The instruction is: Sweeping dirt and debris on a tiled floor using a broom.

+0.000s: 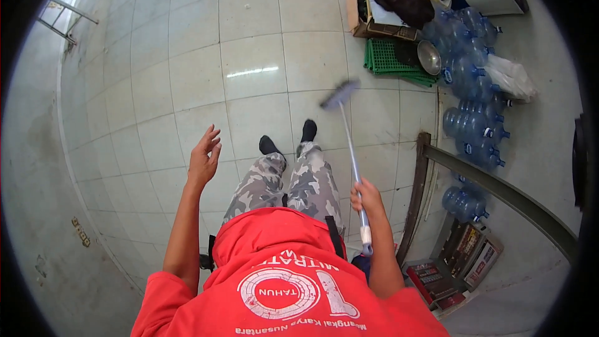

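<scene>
One broom handle sits clamped in right hand fingers; left hand fingers spread apart.

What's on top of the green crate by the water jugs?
A round metal bowl lies on the green crate. A cardboard box with a dark bag hides its far edge.

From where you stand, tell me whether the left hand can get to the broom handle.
Probably yes. The left hand is open and empty, raised beside the legs, and nothing lies between it and the broom handle, which the right hand grips near its upper end. The shaft below that grip is bare.
</scene>
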Motion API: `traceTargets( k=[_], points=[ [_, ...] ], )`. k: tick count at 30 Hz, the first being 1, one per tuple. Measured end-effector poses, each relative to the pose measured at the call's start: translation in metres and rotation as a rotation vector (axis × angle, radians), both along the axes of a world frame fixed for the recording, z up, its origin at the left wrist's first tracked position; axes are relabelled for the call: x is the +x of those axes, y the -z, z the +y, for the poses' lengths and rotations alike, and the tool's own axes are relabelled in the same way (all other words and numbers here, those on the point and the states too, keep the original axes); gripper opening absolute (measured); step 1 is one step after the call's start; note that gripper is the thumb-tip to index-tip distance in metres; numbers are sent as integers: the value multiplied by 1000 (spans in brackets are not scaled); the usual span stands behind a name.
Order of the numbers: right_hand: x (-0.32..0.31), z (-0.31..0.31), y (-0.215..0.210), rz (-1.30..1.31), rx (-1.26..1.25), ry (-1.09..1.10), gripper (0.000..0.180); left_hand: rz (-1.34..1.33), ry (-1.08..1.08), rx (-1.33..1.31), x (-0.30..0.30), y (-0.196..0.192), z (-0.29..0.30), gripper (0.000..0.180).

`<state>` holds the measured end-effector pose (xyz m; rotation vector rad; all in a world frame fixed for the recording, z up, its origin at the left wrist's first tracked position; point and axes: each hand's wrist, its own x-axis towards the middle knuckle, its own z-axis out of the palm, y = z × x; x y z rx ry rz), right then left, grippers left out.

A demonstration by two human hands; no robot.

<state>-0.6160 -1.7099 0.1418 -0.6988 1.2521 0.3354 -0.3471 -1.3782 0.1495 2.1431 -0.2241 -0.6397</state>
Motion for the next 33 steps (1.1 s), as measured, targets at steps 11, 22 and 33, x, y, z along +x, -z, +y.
traceTargets(
  k=[11, 22, 33],
  points=[
    [196, -53, 136, -267, -279, -699, 7, -5, -111, 4, 6, -11, -95, 38],
    [195, -173, 76, 93, -945, -1143, 56, 14, -57, -49, 57, -25, -202, 35],
    [275, -201, 104, -225, -443, -792, 49, 60, -156, -25, 81, -24, -206, 36]
  ],
)
